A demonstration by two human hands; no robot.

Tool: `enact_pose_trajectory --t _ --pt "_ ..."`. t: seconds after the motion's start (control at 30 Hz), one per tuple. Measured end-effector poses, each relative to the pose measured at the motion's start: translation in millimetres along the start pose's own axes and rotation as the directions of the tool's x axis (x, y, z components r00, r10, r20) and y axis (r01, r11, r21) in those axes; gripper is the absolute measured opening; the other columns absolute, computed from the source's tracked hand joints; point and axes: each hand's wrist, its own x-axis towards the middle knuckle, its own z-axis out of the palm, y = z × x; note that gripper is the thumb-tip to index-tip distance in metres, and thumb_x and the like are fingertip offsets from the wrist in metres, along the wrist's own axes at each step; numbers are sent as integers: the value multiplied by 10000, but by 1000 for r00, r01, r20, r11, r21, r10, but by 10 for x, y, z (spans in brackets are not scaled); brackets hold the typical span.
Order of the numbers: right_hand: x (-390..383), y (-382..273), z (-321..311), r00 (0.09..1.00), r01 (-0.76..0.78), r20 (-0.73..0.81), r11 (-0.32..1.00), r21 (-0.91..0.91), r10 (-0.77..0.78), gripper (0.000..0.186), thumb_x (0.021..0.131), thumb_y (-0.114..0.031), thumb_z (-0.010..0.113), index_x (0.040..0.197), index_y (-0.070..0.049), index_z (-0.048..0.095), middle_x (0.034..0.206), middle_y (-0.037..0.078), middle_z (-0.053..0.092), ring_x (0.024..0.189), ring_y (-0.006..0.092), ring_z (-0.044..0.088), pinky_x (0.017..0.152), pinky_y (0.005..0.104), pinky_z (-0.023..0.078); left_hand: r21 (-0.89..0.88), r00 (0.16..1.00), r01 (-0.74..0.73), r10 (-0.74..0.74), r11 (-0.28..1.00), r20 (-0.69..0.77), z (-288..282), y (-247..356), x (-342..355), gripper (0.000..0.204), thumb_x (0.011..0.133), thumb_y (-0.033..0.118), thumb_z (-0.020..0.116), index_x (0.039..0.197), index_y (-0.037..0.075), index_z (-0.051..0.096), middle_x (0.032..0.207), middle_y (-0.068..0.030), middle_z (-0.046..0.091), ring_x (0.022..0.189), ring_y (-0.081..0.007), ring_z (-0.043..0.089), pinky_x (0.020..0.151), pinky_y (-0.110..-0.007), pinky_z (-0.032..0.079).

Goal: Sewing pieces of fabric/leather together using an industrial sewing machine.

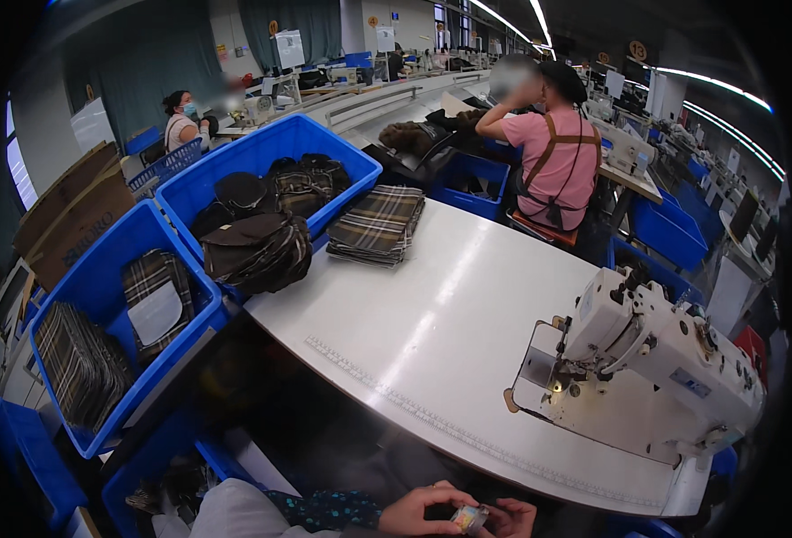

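Note:
At the lower edge, just off the table's front, my left hand (pixel 423 509) and my right hand (pixel 508 516) are together around a small transparent packet (pixel 467 518) with colourful contents, the fingers of both closed on it. A patterned dark teal sleeve covers my left forearm. Above them is the white sewing table (pixel 432 323) with a ruler strip along its front edge. A white industrial sewing machine (pixel 656 359) stands on its right side. A stack of plaid fabric pieces (pixel 373 224) lies at the back left of the table.
Blue bins (pixel 190 309) with plaid pieces and dark items (pixel 257 247) stand left, beside cardboard (pixel 73 215). A worker in pink (pixel 553 170) sits beyond the table with another bin (pixel 467 184) nearby. A masked worker (pixel 181 125) sits farther left.

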Motion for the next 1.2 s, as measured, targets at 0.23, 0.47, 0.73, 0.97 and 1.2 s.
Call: enact_pose_trajectory --t 0.23,0.47,0.73,0.97,1.2 --pt "-2 -190 -101 776 623 485 611 -489 -403 439 732 67 832 1049 -50 550 1142 193 651 1032 343 659 872 375 546 -230 825 555 -495 799 270 -106 -223 -117 402 1031 338 629 1255 5 650 1026 8 655 931 -52 572 860 -209 460" --pt "36 -241 -82 656 747 654 442 -496 -376 311 805 -10 810 1026 -54 595 1129 175 686 978 354 676 843 406 559 -168 624 772 -678 613 388 -256 -199 24 494 1020 543 560 1082 78 715 814 58 575 760 -37 488 709 -198 388" --pt "102 -189 -62 664 743 653 425 -518 -364 296 835 -20 786 1068 -44 603 1139 177 685 1001 343 680 865 405 559 -255 656 742 -593 620 466 -257 -344 20 439 1008 482 613 1207 96 676 916 61 608 771 -45 516 714 -201 401" --pt "74 -74 -265 754 619 614 568 -543 -234 391 835 -25 792 1173 -36 596 1187 178 648 1040 312 668 912 373 541 -295 579 815 -681 498 449 -268 -47 62 428 914 298 784 1235 33 683 985 -24 714 835 -113 649 743 -246 526" --pt "-15 -114 0 980 121 198 839 -531 -16 367 940 -67 685 1270 -31 525 1045 112 636 909 169 641 808 297 525 -160 904 418 -391 894 172 16 -269 -81 479 859 263 839 1213 -10 669 1060 -65 740 962 -128 685 738 -290 565"
